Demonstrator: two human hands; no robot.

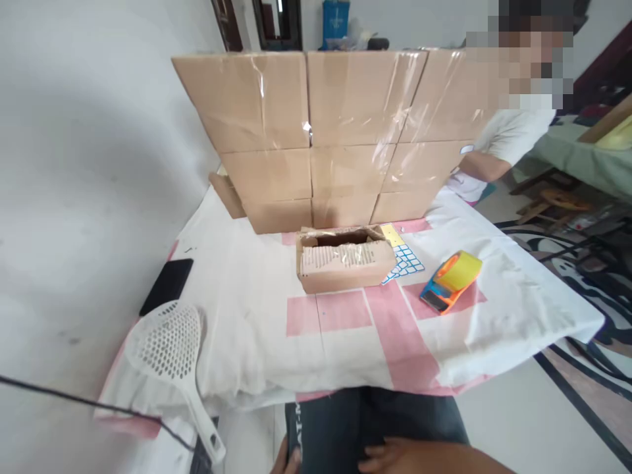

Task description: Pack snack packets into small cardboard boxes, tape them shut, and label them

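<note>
My right hand (pixel 395 455) lies on the dark shorts (pixel 336 428) over my lap at the bottom edge, its fingers loosely stretched and holding nothing. At the left side of the shorts is my left hand (pixel 287 459); its visible fingertips are apart, and the rest is cut off. Ahead, a small open cardboard box (pixel 345 266) rests on the cloth-covered table (pixel 247 296), apart from both hands. A tape dispenser (pixel 451 282) with a yellow roll lies on the right. On the left, a white perforated strainer scoop (pixel 172 349) hangs its handle past the table edge.
A wall of taped cardboard boxes (pixel 353 118) stands along the far side. A black flat object (pixel 168 286) lies at the left edge. A sheet with a blue grid (pixel 407 263) sits beside the small box. Behind the boxes on the right is another person (pixel 518 138).
</note>
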